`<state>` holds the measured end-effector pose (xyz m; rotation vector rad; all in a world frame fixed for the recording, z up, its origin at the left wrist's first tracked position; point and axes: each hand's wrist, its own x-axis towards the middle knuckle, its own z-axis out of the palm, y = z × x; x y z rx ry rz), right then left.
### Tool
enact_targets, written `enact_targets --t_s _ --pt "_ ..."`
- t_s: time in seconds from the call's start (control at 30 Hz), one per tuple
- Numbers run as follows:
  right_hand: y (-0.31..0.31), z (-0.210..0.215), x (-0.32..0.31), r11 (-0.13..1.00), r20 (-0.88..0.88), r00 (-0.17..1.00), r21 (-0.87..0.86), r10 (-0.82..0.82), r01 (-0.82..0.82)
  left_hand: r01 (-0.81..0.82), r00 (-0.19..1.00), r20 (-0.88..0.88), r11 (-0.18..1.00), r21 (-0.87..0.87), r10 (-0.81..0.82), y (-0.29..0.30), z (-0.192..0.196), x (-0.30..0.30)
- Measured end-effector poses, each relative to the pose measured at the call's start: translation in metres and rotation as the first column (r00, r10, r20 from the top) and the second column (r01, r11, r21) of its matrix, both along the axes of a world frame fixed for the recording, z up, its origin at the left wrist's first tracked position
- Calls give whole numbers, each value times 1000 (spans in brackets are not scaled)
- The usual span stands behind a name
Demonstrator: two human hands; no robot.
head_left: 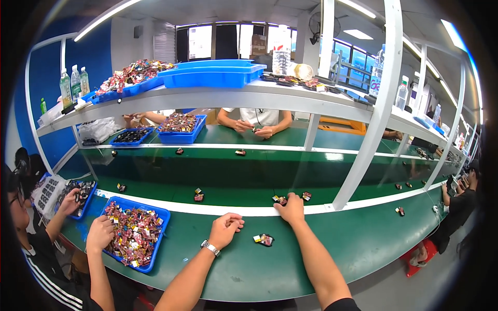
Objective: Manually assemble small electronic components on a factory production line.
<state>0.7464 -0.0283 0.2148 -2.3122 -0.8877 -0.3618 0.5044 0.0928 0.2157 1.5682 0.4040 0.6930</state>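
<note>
Forearms (322, 262) extend over green worktop (238, 277), windows (201, 41) beyond

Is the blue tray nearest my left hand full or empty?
Full: small red, yellow and white pieces heap across the tray, hiding its floor.

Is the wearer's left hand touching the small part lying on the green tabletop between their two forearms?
Apart. The head view shows a strip of green tabletop between the left hand and the small part.
</note>
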Motion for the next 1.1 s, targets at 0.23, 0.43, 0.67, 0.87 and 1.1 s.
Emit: enact_targets --t_s 0.23,0.43,0.67,0.87,1.1 --pt "-9 6 -19 910 -186 930 335 317 -243 7 999 32 998 -68 -5 -5 3 -3" --pt "-27 25 -89 759 -269 722 379 637 -529 -42 997 64 994 -98 48 -9 3 -5" --pt "-27 24 -94 654 -205 625 337 754 -678 8 999 49 996 -94 -3 -3 0 -5" --pt "-33 38 -103 602 -86 602 249 794 -759 191 976 -84 976 -105 -200 -5 6 -7" --pt "-35 42 -107 636 -5 652 228 758 -738 210 977 8 959 -188 -213 -3 14 -7"
